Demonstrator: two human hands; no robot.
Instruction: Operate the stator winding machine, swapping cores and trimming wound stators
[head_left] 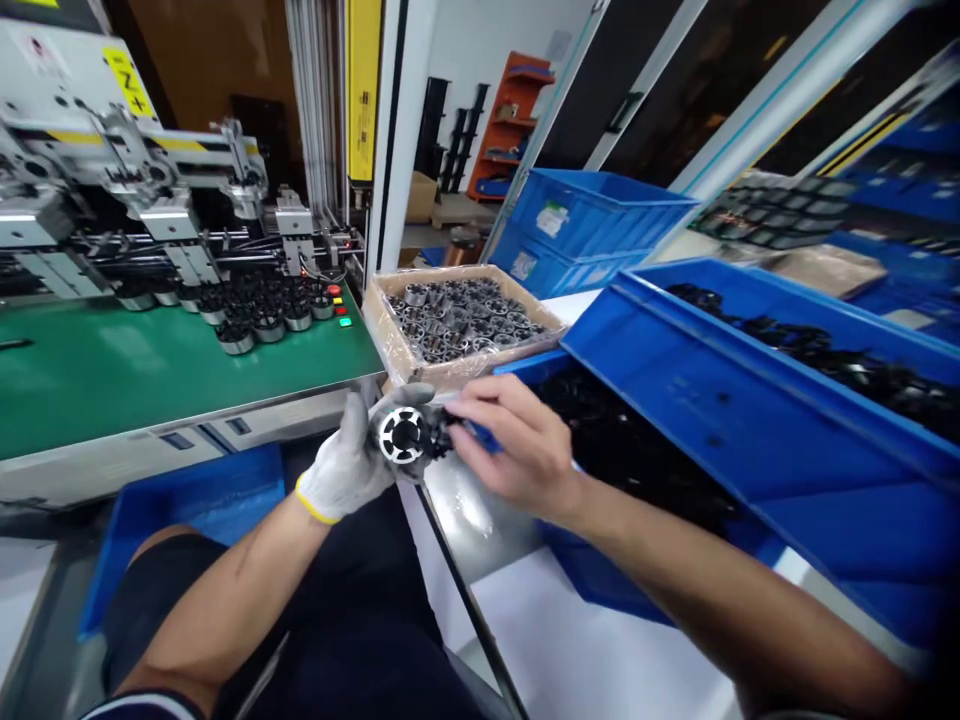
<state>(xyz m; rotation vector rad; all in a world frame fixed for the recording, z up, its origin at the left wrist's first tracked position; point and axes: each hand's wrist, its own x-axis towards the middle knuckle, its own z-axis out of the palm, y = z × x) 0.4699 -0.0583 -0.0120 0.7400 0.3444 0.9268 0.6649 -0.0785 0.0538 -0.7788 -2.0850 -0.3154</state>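
Note:
My left hand (352, 455), in a white glove with a yellow cuff, is closed around a motor stator core (401, 436). The core's slotted metal ring faces up toward me. Bare and to the right of it, my right hand (517, 440) pinches a small black plastic part (442, 432) close beside the core. Whether the two parts touch is hard to make out. A cardboard box (420, 372) lined with clear plastic, full of metal stator cores (461, 315), stands just beyond my hands. A blue bin (592, 592) of dark parts (622, 450) lies to the right.
A second blue bin (675, 380) with black parts is tilted over the first. On the green worktop (112, 370) at left, several black-topped cores (262, 315) sit before a machine (172, 220). Stacked blue crates (592, 220) stand behind the box. Another blue bin (217, 500) is below.

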